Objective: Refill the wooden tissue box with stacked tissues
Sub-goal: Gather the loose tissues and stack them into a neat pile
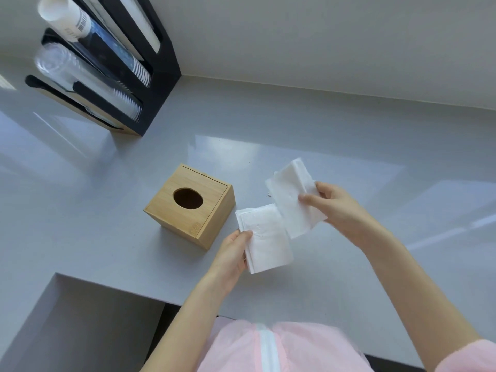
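Observation:
A wooden tissue box [171, 208] with an oval hole in its closed lid stands on the grey counter, left of centre. The hole looks dark and no tissue shows in it. Just right of the box, my left hand [232, 251] grips a small stack of white folded tissues [268, 240] by its left edge. My right hand [330, 205] holds a second white tissue bundle [290, 194] above and to the right, overlapping the first stack's top corner. Both bundles are lifted off the counter.
A black and wood cup dispenser [150, 84] with stacked paper and plastic cups stands at the back left against the wall. The grey counter [349, 146] has a cut-out step [80, 304] at the front left.

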Action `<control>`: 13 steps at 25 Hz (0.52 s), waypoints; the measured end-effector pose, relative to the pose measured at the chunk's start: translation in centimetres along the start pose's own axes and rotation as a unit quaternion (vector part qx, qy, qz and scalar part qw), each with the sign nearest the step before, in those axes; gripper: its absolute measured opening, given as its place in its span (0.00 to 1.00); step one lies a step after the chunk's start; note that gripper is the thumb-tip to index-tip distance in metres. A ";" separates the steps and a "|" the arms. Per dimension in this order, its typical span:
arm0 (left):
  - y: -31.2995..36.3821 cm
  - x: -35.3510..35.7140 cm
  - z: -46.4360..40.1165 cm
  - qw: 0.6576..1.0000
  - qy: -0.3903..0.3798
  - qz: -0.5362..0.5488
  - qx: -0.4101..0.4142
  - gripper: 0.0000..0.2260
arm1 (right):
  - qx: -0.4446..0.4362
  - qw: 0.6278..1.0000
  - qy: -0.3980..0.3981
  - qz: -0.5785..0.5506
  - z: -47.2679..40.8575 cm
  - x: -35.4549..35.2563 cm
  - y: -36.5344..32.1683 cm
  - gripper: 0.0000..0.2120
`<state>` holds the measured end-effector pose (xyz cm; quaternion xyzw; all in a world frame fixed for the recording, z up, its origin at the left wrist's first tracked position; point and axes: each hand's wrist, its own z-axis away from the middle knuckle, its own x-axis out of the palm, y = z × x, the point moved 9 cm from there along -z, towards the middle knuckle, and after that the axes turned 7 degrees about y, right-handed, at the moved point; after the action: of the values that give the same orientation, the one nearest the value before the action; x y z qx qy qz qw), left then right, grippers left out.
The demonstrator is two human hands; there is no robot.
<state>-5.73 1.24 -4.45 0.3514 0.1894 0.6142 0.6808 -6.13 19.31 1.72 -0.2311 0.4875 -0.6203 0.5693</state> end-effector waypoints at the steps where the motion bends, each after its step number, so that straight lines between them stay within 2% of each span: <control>1: 0.3 0.1 0.0 1.000 -0.007 0.007 0.000 0.11 | 0.013 0.998 -0.024 -0.064 0.8 1.2 -0.1 0.09; 3: 1.2 0.3 0.0 0.999 -0.028 0.017 0.009 0.12 | 0.036 0.992 -0.064 -0.102 1.9 3.4 0.2 0.10; 5: 2.2 0.3 0.0 0.999 -0.041 0.016 0.023 0.13 | 0.031 0.996 -0.065 -0.046 2.5 4.8 0.7 0.11; 10: 3.8 -0.3 -0.3 0.996 -0.054 0.063 0.018 0.17 | 0.029 0.997 0.068 -0.025 3.1 5.2 1.6 0.08; 13: 3.8 -0.7 0.0 0.997 -0.064 0.034 0.014 0.14 | 0.018 0.994 0.103 -0.008 3.2 5.2 1.2 0.10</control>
<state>-8.52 0.54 -1.90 0.4052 0.1420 0.6108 0.6653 -4.10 13.51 0.64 -0.1599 0.5305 -0.6540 0.5150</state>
